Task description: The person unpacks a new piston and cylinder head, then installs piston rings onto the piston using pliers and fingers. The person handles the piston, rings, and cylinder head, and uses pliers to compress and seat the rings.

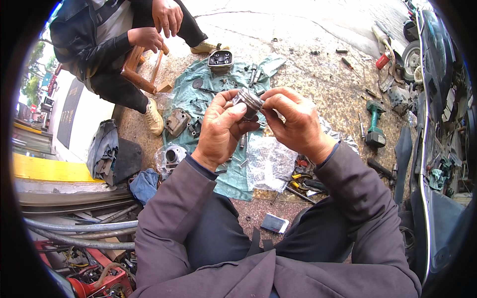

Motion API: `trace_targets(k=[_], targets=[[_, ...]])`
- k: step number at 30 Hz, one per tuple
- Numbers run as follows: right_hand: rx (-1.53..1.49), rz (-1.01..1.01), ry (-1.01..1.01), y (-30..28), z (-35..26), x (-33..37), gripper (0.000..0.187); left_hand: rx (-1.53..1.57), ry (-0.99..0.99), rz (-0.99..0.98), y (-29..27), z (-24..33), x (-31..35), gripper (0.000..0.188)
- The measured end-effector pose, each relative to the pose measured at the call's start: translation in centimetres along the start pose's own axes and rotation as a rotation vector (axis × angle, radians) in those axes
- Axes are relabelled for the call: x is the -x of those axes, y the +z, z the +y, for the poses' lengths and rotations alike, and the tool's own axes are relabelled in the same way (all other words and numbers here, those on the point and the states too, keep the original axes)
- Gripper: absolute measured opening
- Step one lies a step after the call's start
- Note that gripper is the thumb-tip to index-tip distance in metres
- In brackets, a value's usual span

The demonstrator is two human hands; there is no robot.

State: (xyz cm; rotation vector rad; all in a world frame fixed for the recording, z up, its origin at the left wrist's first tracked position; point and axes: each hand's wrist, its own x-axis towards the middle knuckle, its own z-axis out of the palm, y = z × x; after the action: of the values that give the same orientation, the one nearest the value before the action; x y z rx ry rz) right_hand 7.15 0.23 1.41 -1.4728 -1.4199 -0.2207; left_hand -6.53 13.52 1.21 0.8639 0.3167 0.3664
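Observation:
A metal piston (249, 103) with grooves round its ringed end is held up in front of me, tilted. My left hand (219, 126) is closed round its body, thumb on the near side. The fingers of my right hand (295, 121) pinch its right edge; whether a ring is between them I cannot make out. Beneath lies a green cloth (233, 181) with bolts and small engine parts. On and around it are a cylinder head (220, 59), a grey metal casing (177, 122), a cylinder (173, 156) in plastic and a transparent plastic bag (269, 161).
Another person (107, 44) sits on a wooden stool (139, 79) at the far left, hands together. A green cordless drill (375, 124) and a screwdriver (347, 63) lie to the right. Yellow-handled tools (298, 184) and a small box (275, 223) are near my knees; vehicle parts line the right edge.

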Motion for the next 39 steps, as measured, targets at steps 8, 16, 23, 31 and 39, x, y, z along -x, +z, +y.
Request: trace_targets(k=[8, 16, 23, 31, 39], targets=[[0.028, -0.072, -0.051, -0.7, 0.0, -0.2, 0.015, -0.073, 0.024, -0.023, 0.1, -0.4, -0.1, 0.047], [0.132, -0.154, -0.118, -1.2, -0.2, -0.3, 0.021, -0.121, -0.069, -0.088, 0.3, 0.1, 0.1, 0.044], [0.184, -0.204, -0.132, -1.4, -0.2, -0.3, 0.02, -0.119, -0.079, -0.133, -0.1, -0.4, -0.3, 0.035], [0.032, -0.148, -0.036, -1.1, -0.3, 0.0, 0.015, -0.069, -0.118, -0.089, -0.4, -0.9, -0.3, 0.037], [-0.023, -0.153, 0.001, -1.0, 0.0, 0.0, 0.019, -0.088, -0.081, -0.082, -0.2, -0.9, -0.2, 0.04]])
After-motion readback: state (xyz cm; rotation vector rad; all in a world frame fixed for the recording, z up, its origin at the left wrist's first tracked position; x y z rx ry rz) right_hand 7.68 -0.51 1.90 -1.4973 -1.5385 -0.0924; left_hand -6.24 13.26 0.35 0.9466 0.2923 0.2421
